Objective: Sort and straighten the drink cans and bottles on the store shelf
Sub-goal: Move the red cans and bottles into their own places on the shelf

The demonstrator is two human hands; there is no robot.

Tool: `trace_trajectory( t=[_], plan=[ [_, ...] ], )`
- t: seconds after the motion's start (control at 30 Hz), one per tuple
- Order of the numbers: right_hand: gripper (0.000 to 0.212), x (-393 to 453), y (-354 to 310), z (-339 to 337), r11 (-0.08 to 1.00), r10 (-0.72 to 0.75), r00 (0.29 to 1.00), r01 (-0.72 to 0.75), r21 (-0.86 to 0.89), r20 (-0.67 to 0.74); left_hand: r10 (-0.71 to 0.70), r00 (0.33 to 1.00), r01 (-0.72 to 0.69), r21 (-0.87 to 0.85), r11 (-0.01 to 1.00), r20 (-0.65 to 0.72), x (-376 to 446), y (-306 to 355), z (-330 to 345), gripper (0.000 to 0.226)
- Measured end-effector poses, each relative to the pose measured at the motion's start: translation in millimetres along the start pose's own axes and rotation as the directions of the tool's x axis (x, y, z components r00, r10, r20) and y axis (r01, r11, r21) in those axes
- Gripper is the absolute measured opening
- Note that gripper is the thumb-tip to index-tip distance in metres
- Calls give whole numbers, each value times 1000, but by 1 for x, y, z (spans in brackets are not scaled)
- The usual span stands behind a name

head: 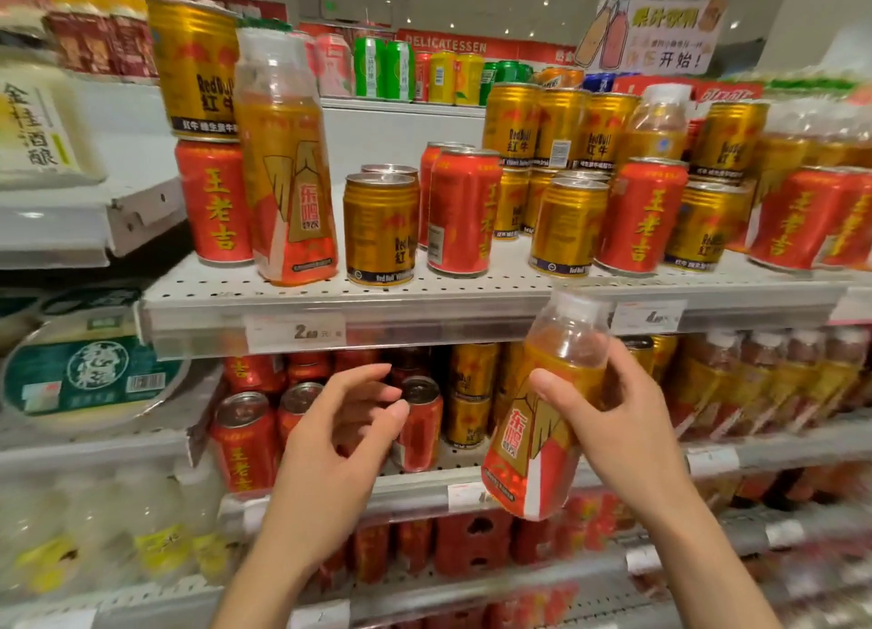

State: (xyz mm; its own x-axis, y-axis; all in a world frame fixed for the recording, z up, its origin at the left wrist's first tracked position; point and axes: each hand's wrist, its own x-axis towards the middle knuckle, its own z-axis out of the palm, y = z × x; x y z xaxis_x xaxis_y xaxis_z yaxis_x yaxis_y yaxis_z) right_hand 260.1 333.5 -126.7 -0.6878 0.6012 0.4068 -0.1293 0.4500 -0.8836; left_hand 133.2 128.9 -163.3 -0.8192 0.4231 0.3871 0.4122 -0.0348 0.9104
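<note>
A hanging paper sign [653, 34] tops right; round tubs [89, 378] sit left.

Both forearms are bare from the lower frame edge up, with no sleeve, watch, ring or glove showing, and the left hand [347, 421] and right hand [608, 416] have slim fingers with short, plain, unpainted nails.

An orange-and-gold drink bottle [542, 421] tilts in front of the shelf edge [424, 317]. Gold and red cans [460, 211] stand mixed above.
</note>
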Motion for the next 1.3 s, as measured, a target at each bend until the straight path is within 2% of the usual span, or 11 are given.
trace_trajectory(
  t=[0.13, 0.3, 0.5, 0.7, 1.03, 1.2, 1.3],
  plan=[
    [52, 12, 27, -44, 1000, -14, 999, 14, 14, 32, -35, 999, 36, 35, 999, -20, -7, 0, 51, 27],
    [54, 38, 57, -129, 998, -58, 990, 58, 5, 127, -24, 997, 27, 34, 999, -79, -3, 19, 151, 29],
    [47, 61, 85, -224, 999, -41, 985, 40, 8, 168, -30, 998, 32, 26, 999, -52, -1, 45, 252, 28],
    [58, 75, 100, -280, 999, -35, 995, 35, 0, 94, 0, 1000, 0, 1, 1000, -2, 12, 65, 309, 26],
    [42, 78, 85, -338, 995, -46, 998, 43, -91, -34, 126, 988, -120, -74, 990, 86, 37, 91, 351, 27],
    [45, 92, 75, -372, 988, -96, 988, 80, -135, -121, 218, 970, -216, -22, 976, 105, 49, 108, 373, 29],
    [49, 108, 73, -397, 981, -135, 977, 108, -161, -167, 294, 950, -302, 72, 951, 107, 63, 123, 393, 30]
  ],
)
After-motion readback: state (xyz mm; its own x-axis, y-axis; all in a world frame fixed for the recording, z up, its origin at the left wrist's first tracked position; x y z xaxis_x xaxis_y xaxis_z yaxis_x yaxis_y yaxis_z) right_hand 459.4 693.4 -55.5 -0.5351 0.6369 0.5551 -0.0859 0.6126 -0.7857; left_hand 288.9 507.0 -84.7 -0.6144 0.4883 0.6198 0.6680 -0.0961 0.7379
